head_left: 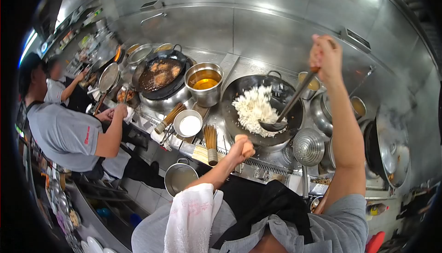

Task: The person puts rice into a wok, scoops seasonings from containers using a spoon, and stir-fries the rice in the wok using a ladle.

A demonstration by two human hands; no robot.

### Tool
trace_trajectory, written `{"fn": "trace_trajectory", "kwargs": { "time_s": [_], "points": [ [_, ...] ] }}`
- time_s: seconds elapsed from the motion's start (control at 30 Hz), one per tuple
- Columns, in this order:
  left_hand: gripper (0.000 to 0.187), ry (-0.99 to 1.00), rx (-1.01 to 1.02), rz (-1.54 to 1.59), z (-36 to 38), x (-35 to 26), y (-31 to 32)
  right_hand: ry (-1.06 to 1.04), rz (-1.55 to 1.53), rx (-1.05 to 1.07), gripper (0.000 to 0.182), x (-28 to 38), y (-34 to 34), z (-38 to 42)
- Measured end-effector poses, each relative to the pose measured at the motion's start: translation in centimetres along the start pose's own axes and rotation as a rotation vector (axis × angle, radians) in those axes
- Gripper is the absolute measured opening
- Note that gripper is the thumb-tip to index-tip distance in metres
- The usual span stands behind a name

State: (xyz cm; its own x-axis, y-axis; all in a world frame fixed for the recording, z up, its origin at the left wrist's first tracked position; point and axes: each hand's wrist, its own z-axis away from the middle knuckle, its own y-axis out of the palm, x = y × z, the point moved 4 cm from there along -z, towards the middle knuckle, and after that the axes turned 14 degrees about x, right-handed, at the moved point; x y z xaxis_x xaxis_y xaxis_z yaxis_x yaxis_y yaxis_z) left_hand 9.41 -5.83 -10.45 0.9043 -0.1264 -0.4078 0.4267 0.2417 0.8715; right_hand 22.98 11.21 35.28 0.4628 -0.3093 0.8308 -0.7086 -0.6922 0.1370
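Note:
My right hand is raised, wrapped round the upper end of a long-handled ladle. The ladle slants down to the left, and its dark bowl rests in white rice inside a large black wok. Part of the rice is blurred by motion. My left hand is closed at the wok's near rim; the part it grips is mostly hidden by the fingers. A loop handle stands on the wok's far rim. To the right of the wok lies a perforated skimmer.
Left of the wok stand a pot of yellow oil, a second wok with frying pieces, a bowl of white contents and bamboo brushes. Another person works at left. A steaming wok is at right.

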Motion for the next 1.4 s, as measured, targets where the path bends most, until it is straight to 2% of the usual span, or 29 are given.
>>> {"fn": "trace_trajectory", "kwargs": {
  "time_s": [0.1,0.17,0.2,0.27,0.3,0.37,0.47,0.5,0.57,0.6,0.63,0.67,0.73,0.83,0.9,0.93,0.97,1.07,1.13,1.23,1.3,1.37,1.4],
  "points": [
    [0.009,-0.012,0.007,-0.069,-4.6,-1.0,-0.9,-0.134,0.014,0.075,0.037,5.9,0.7,-0.7],
    [0.009,-0.014,-0.013,-0.093,-5.5,-0.7,-1.3,-0.176,0.022,0.065,0.037,5.0,-0.6,0.6],
    [0.009,-0.038,-0.034,-0.132,-5.9,-0.8,-1.7,-0.22,0.032,0.029,0.038,3.7,-1.3,1.0],
    [0.008,-0.03,0.02,-0.111,-6.8,-0.8,-2.4,-0.091,0.203,-0.108,0.04,-8.3,-2.1,2.1],
    [0.008,-0.026,0.07,-0.089,-6.6,-0.4,-2.5,-0.037,-0.044,-0.04,0.039,-9.9,-2.0,2.4],
    [0.009,-0.061,0.006,-0.111,-6.6,-0.2,-2.8,-0.049,-0.076,-0.048,0.037,-11.2,-2.7,1.4],
    [0.01,-0.064,0.023,-0.128,-6.8,-0.5,-2.9,-0.119,-0.02,0.023,0.036,-4.9,2.1,-0.6],
    [0.011,-0.066,0.006,-0.143,-6.8,-0.6,-2.7,-0.117,-0.021,0.027,0.036,-5.1,2.8,-0.8],
    [0.013,-0.078,-0.019,-0.151,-6.5,-0.4,-2.7,-0.252,-0.031,0.173,0.034,-5.4,4.5,-0.4],
    [0.013,-0.065,-0.015,-0.142,-6.6,-0.5,-2.8,-0.166,0.074,0.107,0.032,-9.5,4.6,0.1],
    [0.013,-0.054,-0.01,-0.135,-6.6,-0.4,-2.8,0.014,0.022,0.119,0.032,-15.0,3.7,0.7],
    [0.014,-0.019,0.016,-0.125,-6.6,-0.4,-2.6,0.017,0.121,0.092,0.032,-15.9,2.5,0.4],
    [0.013,-0.031,0.03,-0.114,-7.5,-0.1,-3.5,0.022,0.223,0.081,0.032,-14.6,1.9,-1.1],
    [0.011,-0.042,0.085,-0.117,-7.1,-0.3,-3.2,-0.015,0.245,0.105,0.032,-8.1,3.4,-2.3],
    [0.011,-0.022,-0.022,-0.12,-6.0,-1.0,-1.5,-0.045,-0.015,0.161,0.033,-5.6,5.9,-0.1],
    [0.014,-0.083,-0.025,-0.147,-6.9,-0.4,-3.0,-0.055,-0.027,0.125,0.033,-10.3,5.5,0.4],
    [0.014,-0.068,-0.041,-0.161,-6.7,-0.4,-2.9,0.033,-0.002,0.074,0.034,-13.4,4.4,0.6],
    [0.014,-0.081,-0.02,-0.161,-6.1,-0.4,-2.7,-0.024,0.15,0.046,0.035,-13.6,0.7,-0.6],
    [0.017,-0.041,-0.032,-0.139,-6.2,-0.5,-2.2,0.04,0.015,0.122,0.035,-8.6,1.3,-1.8],
    [0.017,-0.077,-0.001,-0.131,-6.8,-0.4,-2.8,-0.015,0.122,0.16,0.035,-4.3,4.3,0.9],
    [0.018,-0.082,-0.028,-0.139,-6.7,-0.6,-3.1,0.086,0.097,0.068,0.036,-10.2,3.3,2.1],
    [0.016,-0.088,-0.038,-0.161,-6.2,-0.7,-2.1,-0.033,0.024,0.057,0.035,-13.9,0.1,0.9],
    [0.016,-0.092,-0.04,-0.164,-6.0,-0.4,-2.5,-0.033,0.023,0.051,0.035,-13.1,-0.4,0.6]
  ]
}}
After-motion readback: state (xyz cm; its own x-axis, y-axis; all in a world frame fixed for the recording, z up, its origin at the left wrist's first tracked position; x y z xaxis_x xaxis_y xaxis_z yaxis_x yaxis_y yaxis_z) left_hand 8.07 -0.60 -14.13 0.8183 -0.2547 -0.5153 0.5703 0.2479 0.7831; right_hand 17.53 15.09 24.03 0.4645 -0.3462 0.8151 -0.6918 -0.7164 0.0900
